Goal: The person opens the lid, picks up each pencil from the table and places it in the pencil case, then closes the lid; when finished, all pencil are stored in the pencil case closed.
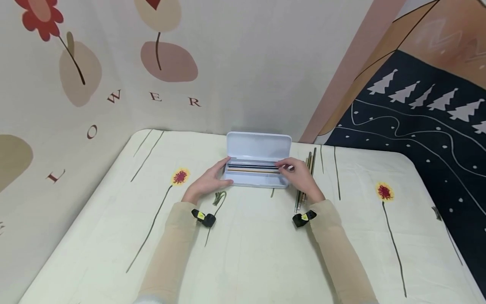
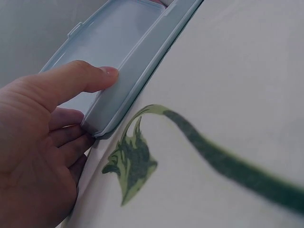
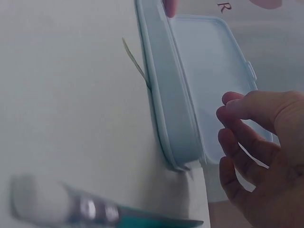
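Observation:
A pale blue pencil case [image 1: 259,145] lies on the cloth-covered table with its lid raised at the back. Several pencils [image 1: 251,171], dark ones and an orange one, lie lengthwise inside it. My left hand [image 1: 206,181] grips the case's left end; in the left wrist view the thumb [image 2: 102,78] presses the front wall and the other fingers lie round the end. My right hand [image 1: 301,174] is above the right end of the case. Its thumb and index fingertips come close together in the right wrist view, and no thing shows between them [image 3: 275,147].
Several loose pencils [image 1: 311,162] lie beside the case on the right, partly under my right hand and wrist. One blurred teal pencil with a white end [image 3: 128,217] shows close to the right wrist camera. A printed cloth wall [image 1: 247,84] stands right behind the table.

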Demonstrator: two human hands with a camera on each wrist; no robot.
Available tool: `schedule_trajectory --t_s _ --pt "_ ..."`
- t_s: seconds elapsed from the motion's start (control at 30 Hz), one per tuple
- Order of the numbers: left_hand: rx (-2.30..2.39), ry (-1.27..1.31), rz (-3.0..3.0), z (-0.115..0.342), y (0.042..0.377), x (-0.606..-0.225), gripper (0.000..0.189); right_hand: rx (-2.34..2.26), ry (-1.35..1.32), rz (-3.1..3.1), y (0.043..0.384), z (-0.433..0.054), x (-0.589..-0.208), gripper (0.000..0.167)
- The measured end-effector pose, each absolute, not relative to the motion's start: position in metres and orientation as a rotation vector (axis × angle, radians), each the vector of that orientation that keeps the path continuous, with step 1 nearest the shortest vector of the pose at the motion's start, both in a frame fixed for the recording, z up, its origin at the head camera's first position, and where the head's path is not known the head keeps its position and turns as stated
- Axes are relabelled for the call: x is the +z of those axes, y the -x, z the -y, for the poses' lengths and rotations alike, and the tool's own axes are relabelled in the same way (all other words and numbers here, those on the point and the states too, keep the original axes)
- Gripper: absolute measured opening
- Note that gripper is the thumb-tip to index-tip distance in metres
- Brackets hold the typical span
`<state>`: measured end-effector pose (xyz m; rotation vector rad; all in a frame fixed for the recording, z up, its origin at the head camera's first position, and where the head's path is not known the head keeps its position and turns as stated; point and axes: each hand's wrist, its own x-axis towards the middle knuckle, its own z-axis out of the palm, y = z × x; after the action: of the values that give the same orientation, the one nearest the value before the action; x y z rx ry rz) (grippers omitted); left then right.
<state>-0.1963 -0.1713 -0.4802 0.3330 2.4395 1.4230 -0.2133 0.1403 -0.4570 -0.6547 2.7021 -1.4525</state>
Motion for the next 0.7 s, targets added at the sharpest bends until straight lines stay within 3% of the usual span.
schedule_trajectory --t_s 0.7 --pt "1.397 -0.352 -2.448 0.174 0.198 -0.480 0.085 -1.421 0.412 -2.797 0.198 -0.195 -0.461 0.020"
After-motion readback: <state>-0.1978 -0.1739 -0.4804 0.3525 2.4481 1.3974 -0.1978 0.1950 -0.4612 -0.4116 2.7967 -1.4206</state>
